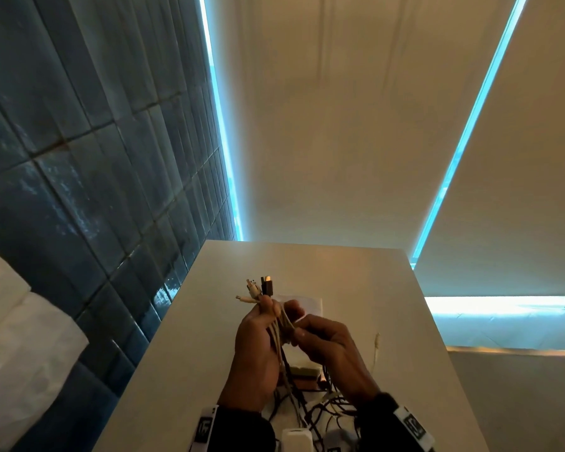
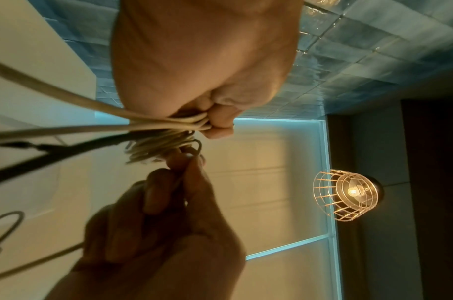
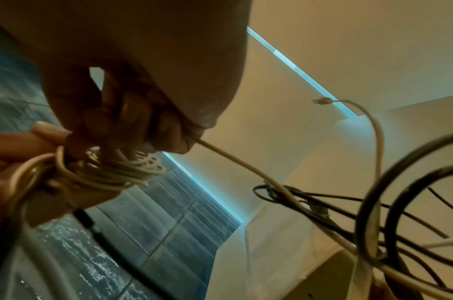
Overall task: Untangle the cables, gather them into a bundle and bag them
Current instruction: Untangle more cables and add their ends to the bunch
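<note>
1. Head view: left hand gripping cables above table, plugs sticking up.
2. Right wrist only: right hand fingers pinching one white cable.
3. Left wrist only: caged lamp.

**Cable bundle, mid-wrap**

Cream and black round plastic cables gathered lengthwise, upright; plug ends fan out above the grip. One thin cream cable coiled crosswise around the bundle at the grip. Loose black tails hang tangled below the grip.
</note>
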`<state>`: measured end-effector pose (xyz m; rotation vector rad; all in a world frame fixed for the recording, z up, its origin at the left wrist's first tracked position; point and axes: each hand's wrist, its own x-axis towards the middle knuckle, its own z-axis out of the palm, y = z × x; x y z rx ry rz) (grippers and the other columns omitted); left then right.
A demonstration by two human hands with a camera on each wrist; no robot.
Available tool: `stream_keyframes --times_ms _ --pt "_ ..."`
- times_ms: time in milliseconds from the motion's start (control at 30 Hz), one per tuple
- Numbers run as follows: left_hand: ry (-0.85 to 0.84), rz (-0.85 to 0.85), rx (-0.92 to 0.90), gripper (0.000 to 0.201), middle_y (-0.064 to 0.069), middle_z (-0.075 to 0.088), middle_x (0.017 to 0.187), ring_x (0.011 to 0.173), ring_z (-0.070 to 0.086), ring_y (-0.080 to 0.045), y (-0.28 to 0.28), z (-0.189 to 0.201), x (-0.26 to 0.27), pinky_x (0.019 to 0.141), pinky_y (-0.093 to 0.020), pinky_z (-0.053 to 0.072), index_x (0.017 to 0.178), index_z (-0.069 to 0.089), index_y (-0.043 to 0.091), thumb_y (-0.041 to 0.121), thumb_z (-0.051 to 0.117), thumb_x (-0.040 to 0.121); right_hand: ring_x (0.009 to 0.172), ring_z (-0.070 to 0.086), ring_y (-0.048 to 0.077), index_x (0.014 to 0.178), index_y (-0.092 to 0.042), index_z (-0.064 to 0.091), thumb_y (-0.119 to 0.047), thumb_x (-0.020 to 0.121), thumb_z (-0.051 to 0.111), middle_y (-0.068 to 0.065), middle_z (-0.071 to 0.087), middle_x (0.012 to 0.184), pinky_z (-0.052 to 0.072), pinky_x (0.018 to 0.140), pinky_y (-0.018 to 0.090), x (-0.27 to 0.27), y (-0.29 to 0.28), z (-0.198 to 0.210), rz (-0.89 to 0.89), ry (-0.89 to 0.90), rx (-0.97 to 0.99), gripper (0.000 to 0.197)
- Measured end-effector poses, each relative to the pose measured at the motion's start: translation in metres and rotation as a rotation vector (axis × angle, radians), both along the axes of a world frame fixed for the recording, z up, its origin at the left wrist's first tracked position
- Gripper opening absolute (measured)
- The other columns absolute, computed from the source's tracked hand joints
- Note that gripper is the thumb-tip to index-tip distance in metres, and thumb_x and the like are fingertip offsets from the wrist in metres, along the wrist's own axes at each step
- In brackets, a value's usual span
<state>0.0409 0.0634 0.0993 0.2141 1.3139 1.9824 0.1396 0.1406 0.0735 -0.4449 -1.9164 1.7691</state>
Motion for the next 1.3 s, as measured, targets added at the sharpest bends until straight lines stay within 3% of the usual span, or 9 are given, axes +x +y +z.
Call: stream_keyframes --times_ms 100,300,400,567,767,867,1000,1200,1300 --pt "-0.067 0.014 0.158 0.032 -0.013 0.063 0.077 0.080 0.065 -0.026 -0.001 0.004 -0.001 0.084 -0.041 0.049 0.078 0.053 0.003 0.024 0.040 0.099 0.059 0.036 0.016 0.075 -0.007 0.063 -0.021 0.088 0.056 0.012 0.041 0.067 0.034 0.054 0.019 0.004 0.002 -0.008 0.062 -0.075 -0.069 0.020" --pt "0.067 0.040 0.214 0.030 -0.008 0.048 0.065 0.059 0.048 -0.020 -0.003 0.008 0.005 0.066 -0.034 0.039 0.067 0.045 0.010 0.037 0.050 0.080 0.052 0.047 0.003 0.077 -0.001 0.061 -0.002 0.094 0.050 0.002 0.046 0.063 0.042 0.051 0.012 0.010 0.007 -0.028 0.098 -0.134 -0.149 0.020" --pt "0.063 0.047 0.236 0.029 -0.003 0.044 0.060 0.052 0.042 -0.015 -0.004 0.007 0.002 0.060 -0.031 0.033 0.065 0.044 0.011 0.035 0.048 0.082 0.054 0.054 0.003 0.071 -0.001 0.057 0.004 0.093 0.049 -0.001 0.052 0.063 0.045 0.052 0.015 0.011 0.008 -0.046 0.054 -0.171 -0.194 0.024" --pt "0.081 0.038 0.226 0.031 -0.002 0.047 0.061 0.051 0.039 -0.013 -0.007 0.004 0.000 0.059 -0.031 0.032 0.066 0.045 0.011 0.034 0.045 0.088 0.058 0.047 0.006 0.067 -0.008 0.058 0.001 0.091 0.054 -0.005 0.052 0.061 0.040 0.057 0.016 0.007 0.008 -0.071 -0.033 -0.187 -0.168 0.025" --pt "0.076 0.038 0.243 0.039 -0.001 0.045 0.060 0.049 0.035 -0.013 -0.011 0.010 -0.001 0.056 -0.030 0.030 0.064 0.046 0.011 0.024 0.036 0.099 0.070 0.047 0.017 0.065 -0.015 0.059 -0.015 0.086 0.058 -0.001 0.051 0.065 0.047 0.077 0.038 0.003 0.007 -0.090 -0.039 -0.192 -0.188 0.021" --pt "0.078 0.042 0.240 0.037 -0.001 0.041 0.059 0.049 0.032 -0.012 -0.014 0.012 -0.002 0.054 -0.028 0.029 0.065 0.044 0.010 0.025 0.036 0.099 0.063 0.046 0.011 0.063 -0.014 0.058 -0.006 0.089 0.056 -0.003 0.051 0.062 0.044 0.068 0.027 0.001 0.008 -0.098 -0.050 -0.198 -0.183 0.028" --pt "0.069 0.042 0.234 0.041 -0.001 0.040 0.059 0.049 0.031 -0.012 -0.016 0.012 -0.003 0.052 -0.027 0.030 0.064 0.045 0.011 0.024 0.034 0.101 0.066 0.046 0.017 0.062 -0.019 0.058 -0.023 0.084 0.060 -0.003 0.050 0.062 0.044 0.074 0.038 0.002 0.009 -0.115 -0.081 -0.257 -0.151 0.023" --pt "0.098 0.039 0.215 0.038 0.000 0.040 0.060 0.048 0.032 -0.010 -0.025 0.017 -0.011 0.052 -0.026 0.029 0.066 0.043 0.011 0.022 0.033 0.102 0.048 0.048 0.001 0.058 -0.014 0.055 -0.001 0.090 0.055 -0.008 0.050 0.052 0.038 0.048 0.011 0.008 0.017 -0.111 -0.205 -0.375 -0.040 0.035" --pt "0.177 0.005 0.102 0.037 -0.001 0.041 0.059 0.047 0.033 -0.010 -0.027 0.019 -0.013 0.052 -0.027 0.029 0.068 0.042 0.010 0.022 0.034 0.101 0.052 0.050 0.003 0.062 -0.013 0.063 -0.008 0.090 0.059 -0.001 0.057 0.057 0.039 0.051 0.016 0.003 0.024 -0.084 -0.277 -0.327 0.076 0.028"
